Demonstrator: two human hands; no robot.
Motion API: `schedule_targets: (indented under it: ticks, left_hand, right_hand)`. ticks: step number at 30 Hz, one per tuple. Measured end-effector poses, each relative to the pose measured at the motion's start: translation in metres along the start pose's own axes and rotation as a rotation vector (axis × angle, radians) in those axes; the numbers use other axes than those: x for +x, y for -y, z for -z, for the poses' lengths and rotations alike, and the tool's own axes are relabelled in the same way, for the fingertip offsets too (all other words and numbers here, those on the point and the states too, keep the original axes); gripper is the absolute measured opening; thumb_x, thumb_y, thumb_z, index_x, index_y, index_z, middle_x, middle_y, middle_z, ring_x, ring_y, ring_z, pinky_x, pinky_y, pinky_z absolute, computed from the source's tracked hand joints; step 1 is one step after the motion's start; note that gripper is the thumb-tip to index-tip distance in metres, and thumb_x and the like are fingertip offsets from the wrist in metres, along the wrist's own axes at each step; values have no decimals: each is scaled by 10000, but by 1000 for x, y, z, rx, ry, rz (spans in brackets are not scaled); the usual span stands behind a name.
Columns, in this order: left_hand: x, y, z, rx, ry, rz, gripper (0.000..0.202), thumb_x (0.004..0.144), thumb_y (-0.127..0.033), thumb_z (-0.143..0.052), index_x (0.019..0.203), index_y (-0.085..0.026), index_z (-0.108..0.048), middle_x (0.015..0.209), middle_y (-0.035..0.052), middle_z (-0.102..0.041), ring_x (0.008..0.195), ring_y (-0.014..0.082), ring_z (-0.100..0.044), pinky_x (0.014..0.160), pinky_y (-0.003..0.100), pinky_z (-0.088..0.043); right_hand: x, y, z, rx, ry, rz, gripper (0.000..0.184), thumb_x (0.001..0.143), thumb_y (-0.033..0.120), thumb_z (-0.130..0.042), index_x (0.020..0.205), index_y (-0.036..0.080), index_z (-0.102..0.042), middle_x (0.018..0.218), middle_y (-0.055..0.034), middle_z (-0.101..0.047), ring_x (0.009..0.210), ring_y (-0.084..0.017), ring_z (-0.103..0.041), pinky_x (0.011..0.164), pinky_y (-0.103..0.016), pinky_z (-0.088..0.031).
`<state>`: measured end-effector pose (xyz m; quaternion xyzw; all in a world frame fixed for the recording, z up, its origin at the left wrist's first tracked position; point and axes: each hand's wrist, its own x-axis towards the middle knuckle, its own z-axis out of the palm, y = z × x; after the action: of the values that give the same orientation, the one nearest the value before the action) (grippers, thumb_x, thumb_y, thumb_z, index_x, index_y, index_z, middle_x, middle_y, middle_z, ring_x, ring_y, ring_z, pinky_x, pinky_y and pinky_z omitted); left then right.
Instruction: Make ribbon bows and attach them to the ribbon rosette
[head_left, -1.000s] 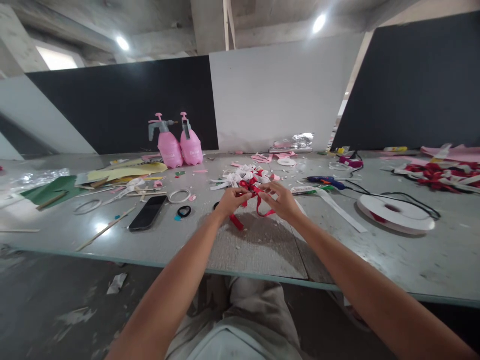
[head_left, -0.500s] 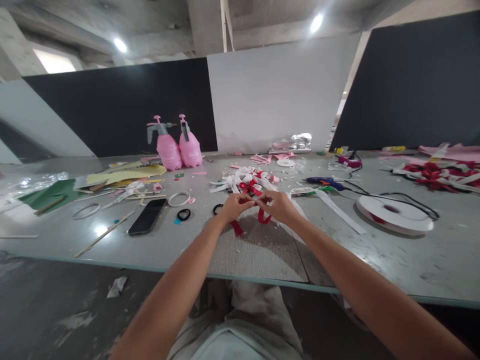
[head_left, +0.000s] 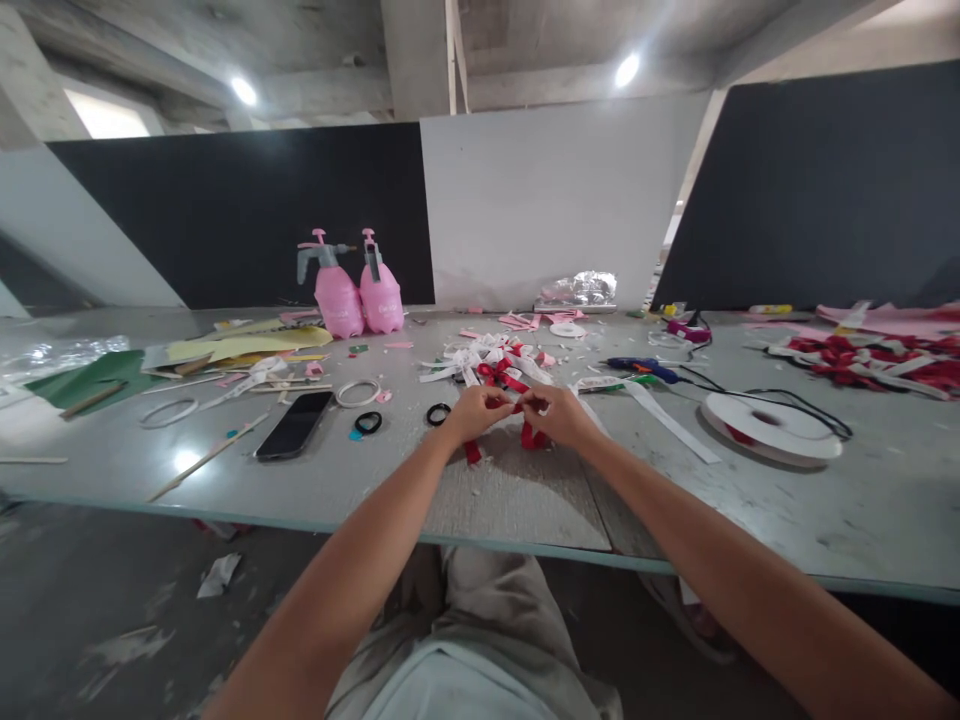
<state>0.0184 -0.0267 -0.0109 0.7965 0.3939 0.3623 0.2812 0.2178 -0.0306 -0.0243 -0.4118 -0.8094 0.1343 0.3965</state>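
Observation:
A red ribbon [head_left: 533, 437] is pinched between my two hands, just above the table's front half. My left hand [head_left: 477, 414] is closed on one part of it, and a red end hangs below those fingers. Close beside it, fingertips nearly touching, my right hand [head_left: 556, 412] grips the ribbon too, with a fold drooping underneath. Directly behind the hands lies a pile of white and red ribbon pieces [head_left: 480, 357]. The fingers hide the middle of the ribbon. A black ring [head_left: 438, 414] rests left of my left hand.
To the left lie a phone [head_left: 295, 426], a white ring [head_left: 358, 393] and sticks. Two pink spray bottles [head_left: 339, 303] stand behind. On the right are a blue glue gun [head_left: 641, 368] with its cord, a white ribbon spool [head_left: 772, 428] and a red-and-white ribbon heap [head_left: 885, 362].
The red loop under my right hand has changed shape and hangs bunched. Both hands stay close together on the ribbon, and the view has shifted slightly.

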Motion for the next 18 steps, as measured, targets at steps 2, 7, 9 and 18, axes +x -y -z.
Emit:
schedule_targets:
  ticks: [2,7,9,18]
  left_hand:
    - [0,1,-2,-5,13,-12,281,782,-395,-618,802,-141,-734,725,32,-668,683,143,-554,660,247,-381]
    - [0,4,-3,2,13,-28,279,792,-388,-610,816,-140,-735,729,28,-673,670,134,-552,667,245,-386]
    - [0,4,-2,12,9,-27,281,794,-392,-612,816,-140,-734,714,22,-665,656,129,-542,657,243,-381]
    - [0,-2,5,-9,-68,4,328,814,-428,-596,850,-133,-736,656,17,-623,610,120,-508,613,226,-357]
  right_hand:
    - [-1,1,0,-7,5,-20,181,728,209,-549,807,223,-711,741,-7,-687,652,-146,-578,643,-266,-440]
    - [0,1,-2,-63,7,-33,177,745,233,-570,827,216,-726,762,-25,-703,649,-152,-586,636,-276,-439]
    - [0,0,-3,-79,6,-41,172,748,235,-575,819,210,-729,736,-25,-697,626,-147,-576,618,-271,-424]
    - [4,3,1,46,-73,-111,244,791,283,-543,874,159,-736,613,4,-623,539,-112,-492,553,-238,-362]
